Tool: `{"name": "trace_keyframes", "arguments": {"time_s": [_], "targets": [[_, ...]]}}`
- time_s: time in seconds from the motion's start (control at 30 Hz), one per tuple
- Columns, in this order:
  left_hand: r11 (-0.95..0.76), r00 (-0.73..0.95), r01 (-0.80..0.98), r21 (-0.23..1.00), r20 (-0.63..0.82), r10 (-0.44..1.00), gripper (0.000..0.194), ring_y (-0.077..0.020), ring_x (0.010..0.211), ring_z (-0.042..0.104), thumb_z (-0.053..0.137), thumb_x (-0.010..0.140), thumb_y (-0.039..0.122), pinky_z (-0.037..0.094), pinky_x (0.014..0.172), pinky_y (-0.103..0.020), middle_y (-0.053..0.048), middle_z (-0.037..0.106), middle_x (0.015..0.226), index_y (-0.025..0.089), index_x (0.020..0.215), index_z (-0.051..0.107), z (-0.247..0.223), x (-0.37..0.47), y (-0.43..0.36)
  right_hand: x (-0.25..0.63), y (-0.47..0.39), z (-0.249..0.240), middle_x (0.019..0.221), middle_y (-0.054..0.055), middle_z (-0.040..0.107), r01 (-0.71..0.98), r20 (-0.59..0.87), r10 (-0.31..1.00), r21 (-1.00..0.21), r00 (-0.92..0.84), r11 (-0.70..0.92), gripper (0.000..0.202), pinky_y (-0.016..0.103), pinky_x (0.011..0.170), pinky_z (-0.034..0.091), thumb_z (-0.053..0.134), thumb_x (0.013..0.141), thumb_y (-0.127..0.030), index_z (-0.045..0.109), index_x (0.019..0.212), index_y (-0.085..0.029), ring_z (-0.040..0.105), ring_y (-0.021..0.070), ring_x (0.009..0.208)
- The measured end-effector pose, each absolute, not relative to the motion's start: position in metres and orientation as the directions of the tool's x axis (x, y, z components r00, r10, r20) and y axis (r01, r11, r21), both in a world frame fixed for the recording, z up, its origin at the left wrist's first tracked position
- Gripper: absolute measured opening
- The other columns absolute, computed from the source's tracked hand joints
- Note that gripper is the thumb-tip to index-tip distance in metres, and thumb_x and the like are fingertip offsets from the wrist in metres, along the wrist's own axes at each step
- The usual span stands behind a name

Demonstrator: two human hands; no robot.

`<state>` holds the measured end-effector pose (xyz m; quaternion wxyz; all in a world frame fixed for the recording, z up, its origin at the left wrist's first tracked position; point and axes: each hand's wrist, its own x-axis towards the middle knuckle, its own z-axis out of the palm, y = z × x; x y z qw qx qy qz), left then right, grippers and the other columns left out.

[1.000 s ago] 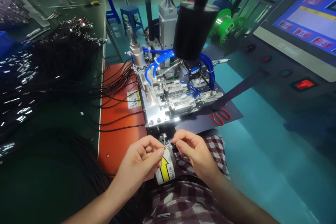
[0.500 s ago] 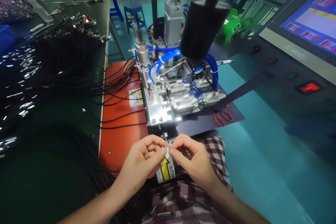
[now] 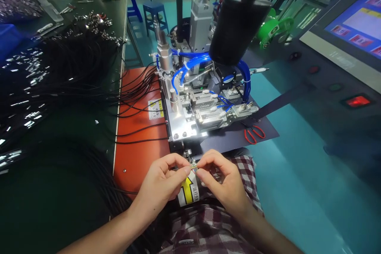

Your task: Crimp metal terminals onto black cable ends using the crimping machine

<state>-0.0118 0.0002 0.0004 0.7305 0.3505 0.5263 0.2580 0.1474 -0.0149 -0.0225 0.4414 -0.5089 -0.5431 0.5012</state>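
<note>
My left hand (image 3: pixel 166 178) and my right hand (image 3: pixel 224 176) meet just in front of the machine, thumb and forefinger pinched on each. Between the fingertips runs a short bit of thin coloured wires (image 3: pixel 194 168), yellowish and reddish; most of it is hidden by the fingers. Below them lies a white label with a yellow arrow (image 3: pixel 187 191). Right behind the fingertips sits a small metal fixture (image 3: pixel 187 153) at the front of the metal machine (image 3: pixel 205 115).
Black cables (image 3: pixel 80 51) lie heaped on the dark table (image 3: pixel 74 127) at left, several running over the orange-red board (image 3: pixel 133 154) to the machine. Red-handled scissors (image 3: pixel 254 134) rest on the dark plate at right. A black lamp (image 3: pixel 238 27) hangs overhead; a screen panel (image 3: pixel 357 27) stands right.
The fingertips have drawn slightly apart, so more of the wires shows between them. The whole view has shifted a little, with the machine appearing slightly further right.
</note>
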Motion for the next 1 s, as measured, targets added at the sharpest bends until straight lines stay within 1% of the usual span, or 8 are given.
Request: {"name": "trace_keyframes", "arguments": {"time_s": [0.17, 0.3, 0.47, 0.63, 0.77, 0.87, 1.0], "targets": [[0.610, 0.307, 0.004, 0.792, -0.582, 0.753, 0.019, -0.0027, 0.036, 0.018, 0.059, 0.081, 0.034, 0.010, 0.037, -0.019, 0.011, 0.026, 0.040, 0.017, 0.074, 0.051, -0.001, -0.012, -0.001, 0.146, -0.017, -0.022, 0.074, -0.001, 0.052, 0.119, 0.001, 0.993, -0.993, -0.118, 0.015, 0.003, 0.025, 0.061, 0.041, 0.059, 0.080, -0.018, 0.058, 0.077, -0.019, 0.050, 0.0128, 0.066], [0.599, 0.318, -0.005, 0.801, -0.566, 0.760, 0.020, -0.0026, 0.037, 0.017, 0.059, 0.081, 0.035, 0.010, 0.038, -0.018, 0.012, 0.025, 0.042, 0.018, 0.075, 0.051, -0.003, -0.013, -0.002, 0.143, -0.018, -0.022, 0.071, -0.002, 0.052, 0.102, -0.004, 0.995, -0.995, -0.102, 0.006, 0.006, 0.024, 0.058, 0.039, 0.059, 0.078, -0.015, 0.057, 0.074, -0.018, 0.048, 0.0119, 0.063], [0.577, 0.333, -0.016, 0.817, -0.540, 0.773, 0.020, -0.0027, 0.039, 0.018, 0.058, 0.082, 0.036, 0.012, 0.038, -0.017, 0.011, 0.026, 0.044, 0.018, 0.078, 0.052, -0.005, -0.014, -0.003, 0.142, -0.016, -0.021, 0.067, -0.002, 0.049, 0.058, -0.097, 0.991, -0.994, -0.089, -0.092, 0.011, 0.025, 0.057, 0.037, 0.057, 0.078, -0.016, 0.055, 0.068, -0.017, 0.045, 0.0119, 0.062], [0.581, 0.363, -0.026, 0.813, -0.534, 0.764, 0.016, -0.0035, 0.038, 0.018, 0.059, 0.082, 0.033, 0.013, 0.038, -0.018, 0.012, 0.025, 0.043, 0.019, 0.081, 0.053, -0.007, -0.017, -0.002, 0.142, -0.013, -0.022, 0.064, -0.003, 0.046, -0.049, -0.192, 0.973, -0.979, -0.128, -0.200, 0.012, 0.024, 0.052, 0.032, 0.058, 0.077, -0.019, 0.054, 0.066, -0.017, 0.040, 0.0105, 0.058], [0.608, 0.404, -0.021, 0.794, -0.550, 0.731, 0.017, -0.0032, 0.037, 0.017, 0.060, 0.081, 0.034, 0.012, 0.037, -0.018, 0.012, 0.025, 0.042, 0.018, 0.081, 0.054, -0.007, -0.019, 0.000, 0.145, -0.010, -0.024, 0.064, -0.003, 0.045, -0.094, -0.215, 0.959, -0.968, -0.183, -0.235, 0.013, 0.024, 0.053, 0.031, 0.058, 0.078, -0.022, 0.054, 0.066, -0.017, 0.038, 0.0103, 0.057], [0.613, 0.439, -0.001, 0.790, -0.551, 0.710, 0.017, -0.0027, 0.037, 0.019, 0.062, 0.080, 0.033, 0.013, 0.037, -0.017, 0.011, 0.028, 0.042, 0.017, 0.082, 0.057, -0.007, -0.020, 0.002, 0.151, -0.005, -0.027, 0.067, -0.002, 0.047, -0.116, -0.194, 0.946, -0.966, -0.258, -0.230, 0.014, 0.025, 0.055, 0.031, 0.058, 0.078, -0.024, 0.054, 0.067, -0.017, 0.039, 0.0109, 0.060], [0.598, 0.438, 0.052, 0.800, -0.556, 0.706, 0.017, -0.0023, 0.037, 0.022, 0.062, 0.079, 0.032, 0.014, 0.037, -0.017, 0.010, 0.033, 0.045, 0.016, 0.082, 0.058, -0.006, -0.020, 0.002, 0.158, 0.002, -0.031, 0.069, -0.001, 0.047, -0.131, -0.152, 0.923, -0.969, -0.352, -0.210, 0.015, 0.025, 0.057, 0.033, 0.060, 0.078, -0.027, 0.055, 0.068, -0.017, 0.041, 0.0118, 0.062]]}}
